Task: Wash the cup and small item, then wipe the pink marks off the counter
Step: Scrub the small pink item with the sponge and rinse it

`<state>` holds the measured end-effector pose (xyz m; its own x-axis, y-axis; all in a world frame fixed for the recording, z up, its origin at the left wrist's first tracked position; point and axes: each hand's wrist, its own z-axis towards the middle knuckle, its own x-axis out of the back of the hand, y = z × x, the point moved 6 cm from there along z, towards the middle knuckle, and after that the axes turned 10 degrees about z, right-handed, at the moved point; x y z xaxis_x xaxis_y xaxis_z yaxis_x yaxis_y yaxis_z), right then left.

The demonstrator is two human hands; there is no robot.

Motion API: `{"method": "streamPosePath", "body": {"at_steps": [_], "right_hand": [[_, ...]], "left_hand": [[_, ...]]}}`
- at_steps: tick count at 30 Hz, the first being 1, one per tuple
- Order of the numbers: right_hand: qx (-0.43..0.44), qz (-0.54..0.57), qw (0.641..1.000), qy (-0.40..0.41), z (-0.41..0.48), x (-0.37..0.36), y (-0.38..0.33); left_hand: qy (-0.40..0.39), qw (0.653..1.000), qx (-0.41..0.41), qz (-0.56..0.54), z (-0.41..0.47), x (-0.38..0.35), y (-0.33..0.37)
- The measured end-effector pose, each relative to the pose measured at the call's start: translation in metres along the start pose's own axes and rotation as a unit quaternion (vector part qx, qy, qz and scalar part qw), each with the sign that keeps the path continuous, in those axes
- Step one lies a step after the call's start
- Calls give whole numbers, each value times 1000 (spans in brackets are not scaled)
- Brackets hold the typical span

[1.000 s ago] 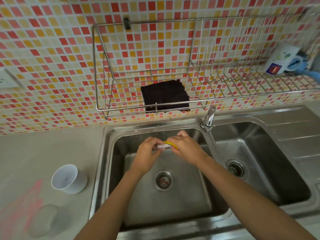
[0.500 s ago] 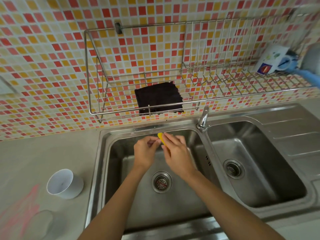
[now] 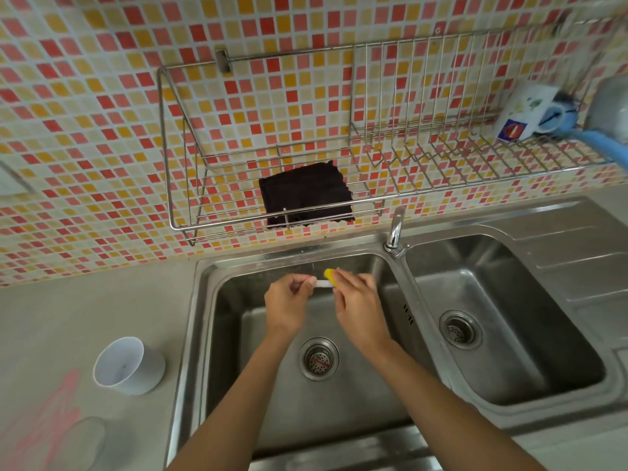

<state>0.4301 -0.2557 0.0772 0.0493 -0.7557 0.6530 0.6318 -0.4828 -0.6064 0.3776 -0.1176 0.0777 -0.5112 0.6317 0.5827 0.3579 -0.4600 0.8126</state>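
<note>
Left hand and right hand, both pinched on the small yellow-white item above the sink

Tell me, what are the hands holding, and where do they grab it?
A small white-and-yellow item. The left hand pinches its white end; the right hand holds its yellow end.

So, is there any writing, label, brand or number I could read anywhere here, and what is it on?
No text here can be read.
White packet on the wire rack: blue patch with a red mark, too blurred to read.
Left sink basin wall: dark marks, slots or print, cannot tell.
White cup, small item: no print shows.
</note>
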Motion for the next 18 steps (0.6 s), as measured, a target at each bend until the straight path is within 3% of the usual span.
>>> {"method": "streamPosePath", "body": {"at_steps": [3, 8, 14, 16, 18], "right_hand": [[61, -11, 998, -26, -1, 0, -17], [37, -31, 998, -31, 18, 13, 10], [70, -41, 988, -128, 25, 10, 18], [57, -18, 992, -109, 25, 15, 22], [21, 5, 998, -54, 22, 22, 27]], "left_hand": [[-12, 1000, 14, -23, 3, -3, 0], [-58, 998, 12, -38, -1, -12, 12], [-86, 973, -171, 126, -4, -8, 29], [-73, 967, -189, 152, -4, -10, 34], [-55, 979, -146, 128, -3, -10, 34]]}}
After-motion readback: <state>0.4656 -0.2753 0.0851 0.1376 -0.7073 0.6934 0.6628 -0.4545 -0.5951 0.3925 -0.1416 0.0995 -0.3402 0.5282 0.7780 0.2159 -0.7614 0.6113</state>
